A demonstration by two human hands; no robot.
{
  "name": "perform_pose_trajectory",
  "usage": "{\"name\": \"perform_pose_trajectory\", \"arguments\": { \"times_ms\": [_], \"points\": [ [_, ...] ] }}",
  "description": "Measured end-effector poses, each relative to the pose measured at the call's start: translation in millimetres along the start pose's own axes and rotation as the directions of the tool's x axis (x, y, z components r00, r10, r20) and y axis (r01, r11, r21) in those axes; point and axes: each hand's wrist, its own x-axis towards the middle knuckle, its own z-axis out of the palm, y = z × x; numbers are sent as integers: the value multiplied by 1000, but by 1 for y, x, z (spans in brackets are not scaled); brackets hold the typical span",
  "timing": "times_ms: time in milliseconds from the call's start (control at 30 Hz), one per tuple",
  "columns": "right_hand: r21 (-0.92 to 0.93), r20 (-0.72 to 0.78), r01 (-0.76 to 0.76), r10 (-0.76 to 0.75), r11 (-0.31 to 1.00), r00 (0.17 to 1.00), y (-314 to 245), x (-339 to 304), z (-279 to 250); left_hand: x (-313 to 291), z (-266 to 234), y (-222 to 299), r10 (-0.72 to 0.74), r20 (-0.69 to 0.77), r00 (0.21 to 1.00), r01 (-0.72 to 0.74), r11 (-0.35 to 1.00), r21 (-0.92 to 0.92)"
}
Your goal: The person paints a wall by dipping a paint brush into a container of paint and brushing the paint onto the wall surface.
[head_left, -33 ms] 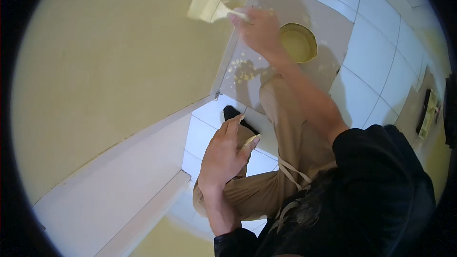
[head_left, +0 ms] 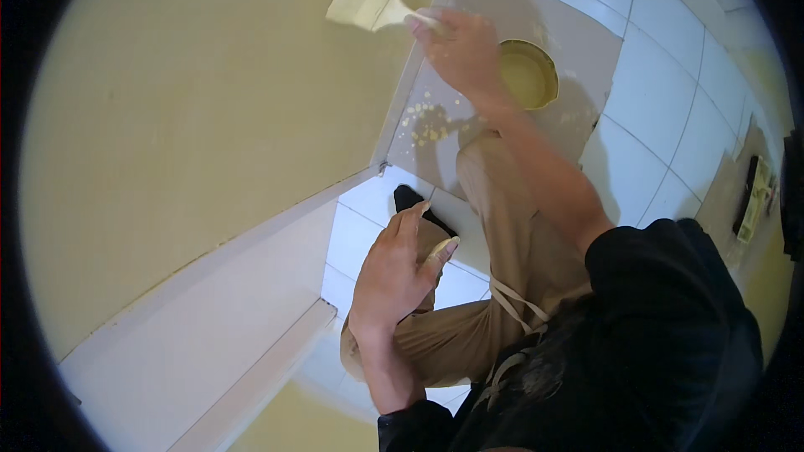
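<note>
My right hand point(head_left: 461, 46) is closed around the pale handle of a wide paintbrush point(head_left: 365, 3). The brush's bristles lie at the yellow-beige painted wall surface point(head_left: 209, 100) and point left; their colour nearly matches it. Just right of that hand, a round paint container point(head_left: 529, 75) with yellowish paint stands on a grey sheet point(head_left: 578, 50), partly hidden by the hand. My left hand point(head_left: 394, 276) rests over my bent knee, fingers loosely stretched and thumb apart, holding nothing. Yellowish paint marks its thumb and fingertips.
Paint drips speckle the grey sheet below my right wrist. White tiles point(head_left: 653, 109) cover the floor. A pale, unpainted-looking band point(head_left: 201, 318) runs under the yellow surface. At the far right, a black-and-yellow smeared tool point(head_left: 754, 201) lies on a brownish strip.
The paintbrush and my right hand have shifted very slightly; the bristles sit a little higher and the hand a little further right. My left hand has stayed put.
</note>
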Motion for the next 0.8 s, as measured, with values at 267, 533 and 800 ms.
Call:
{"name": "perform_pose_trajectory", "arguments": {
  "times_ms": [267, 533, 800],
  "points": [
    [-208, 195, -245, 286, 947, 938, 100, -35, 70, -8, 4, -6, -30, -34, 999, 31, 1000, 2],
    [-570, 272, -248, 464, 784, 843, 150, -43, 81, -4, -2, 5, -40, 7, 999, 41, 999, -22],
    [-562, 377, -210, 474, 800, 796, 99, -35, 61, -5, -7, 5, -2, -12, 1000, 1, 999, -54]
  ]
}}
